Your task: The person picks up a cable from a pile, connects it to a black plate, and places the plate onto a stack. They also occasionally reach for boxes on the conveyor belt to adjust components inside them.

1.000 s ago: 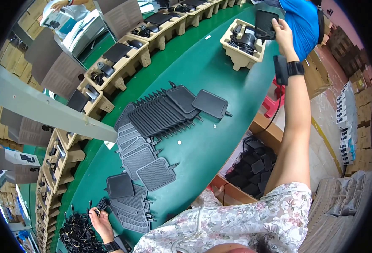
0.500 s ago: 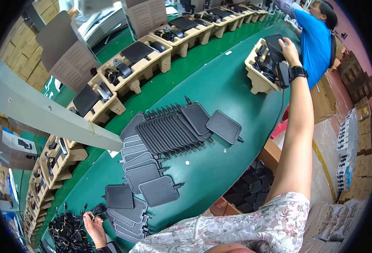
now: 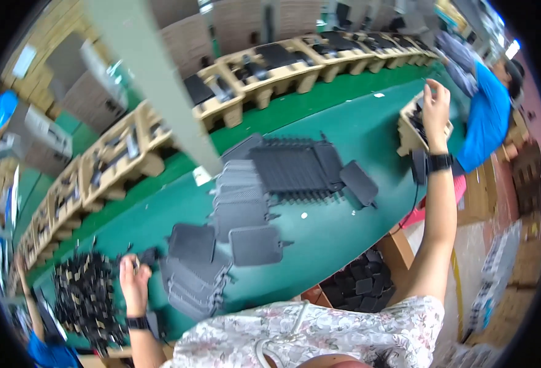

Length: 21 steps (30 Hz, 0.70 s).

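Note:
My left hand [image 3: 134, 286], low on the left, has its fingers closed on a coiled black cable [image 3: 149, 257], next to a heap of bundled black cables [image 3: 85, 291]. My right hand [image 3: 436, 116] is raised over a tan moulded tray [image 3: 405, 130] at the far right; its fingers are apart and nothing shows in them. Dark parts lie in that tray, mostly hidden by the hand. Between my hands lie flat black panels with short plug ends: a long stacked row [image 3: 295, 164], a fanned pile [image 3: 239, 196] and a lower pile [image 3: 197, 276].
A line of filled tan trays [image 3: 301, 76] curves along the far side of the green table [image 3: 319, 245]. A grey post [image 3: 160, 80] stands before it. A box of black pieces [image 3: 359, 282] sits below the near edge. A co-worker in blue [image 3: 488, 116] is at right, another person [image 3: 46, 349] at lower left.
My right hand has let go of the black panel and lifted off the tray, its fingers now apart. The view has swung left; my left hand keeps the cable beside the heap.

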### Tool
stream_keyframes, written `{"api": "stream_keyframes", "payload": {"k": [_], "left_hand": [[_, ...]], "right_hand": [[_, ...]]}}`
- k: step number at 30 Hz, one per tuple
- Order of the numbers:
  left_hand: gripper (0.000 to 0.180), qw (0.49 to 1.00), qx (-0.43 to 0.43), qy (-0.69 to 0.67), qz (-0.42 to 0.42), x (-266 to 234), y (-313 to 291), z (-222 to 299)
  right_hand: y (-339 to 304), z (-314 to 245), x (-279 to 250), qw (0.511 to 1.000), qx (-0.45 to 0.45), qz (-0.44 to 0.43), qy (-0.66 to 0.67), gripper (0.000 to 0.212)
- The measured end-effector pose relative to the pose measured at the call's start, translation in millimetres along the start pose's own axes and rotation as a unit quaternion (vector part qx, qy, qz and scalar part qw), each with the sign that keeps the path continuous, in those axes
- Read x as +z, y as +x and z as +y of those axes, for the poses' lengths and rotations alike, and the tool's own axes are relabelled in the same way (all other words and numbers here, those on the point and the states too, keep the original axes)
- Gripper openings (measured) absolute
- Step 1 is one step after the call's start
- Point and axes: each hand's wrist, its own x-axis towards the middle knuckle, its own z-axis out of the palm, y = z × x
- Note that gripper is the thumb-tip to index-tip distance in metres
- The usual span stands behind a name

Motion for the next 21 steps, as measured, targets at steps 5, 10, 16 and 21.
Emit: {"api": "stream_keyframes", "payload": {"k": [5, 10, 16, 21], "left_hand": [[0.015, 0.990, 0.125, 0.056, -0.032, 19, 8, 16], [0.013, 0.945, 0.172, 0.145, -0.238, 87, -22, 47], [0.024, 0.956, 0.125, -0.064, -0.258, 105, -24, 38], [0.029, 0.955, 0.223, -0.028, -0.192, 82, 3, 16]], "right_hand": [[-76, -202, -37, 0.935, -0.172, -0.163, 0.264, 0.018], [-141, -345, -50, 0.792, -0.353, -0.295, 0.401, 0.039], [-191, -416, -50, 0.691, -0.235, -0.530, 0.433, 0.041], [-187, -445, -42, 0.724, -0.323, -0.501, 0.347, 0.036]]}}
